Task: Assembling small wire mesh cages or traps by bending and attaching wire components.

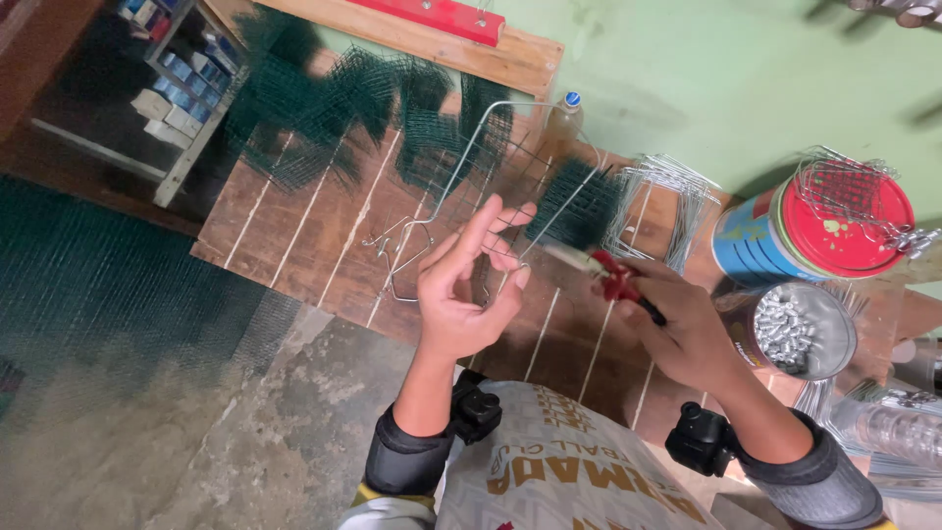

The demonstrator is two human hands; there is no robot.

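Far to the left I saw a roll of dark green mesh lying on the floor, and beyond it a shelf stacked with small boxes. Cut pieces of green mesh were spread over the far part of the wooden tabletop.

My left hand was raised above the tabletop, fingers spread and curled, closed on nothing that I could make out; its fingertips sat right at the bent wire frame, though I could not tell whether they actually touched the wire. The frame lay on the boards, running from the hooked loops beside my left hand out to the far mesh. I judged it light, stiff and springy (thin wire like that tends to twist if held at one end), so a hold near a bend or corner looked the steadiest, with the cut ends kept away from the skin.

My right hand was clamped around red-handled pliers, their nose pointing left towards the frame. Just past it was a bundle of bare wire pieces leaning on the tabletop.

Further right stood a blue tin with a red lid, more bent wire resting on top, and near it an open can of small metal clips. At the right edge lay some clear plastic bottles.
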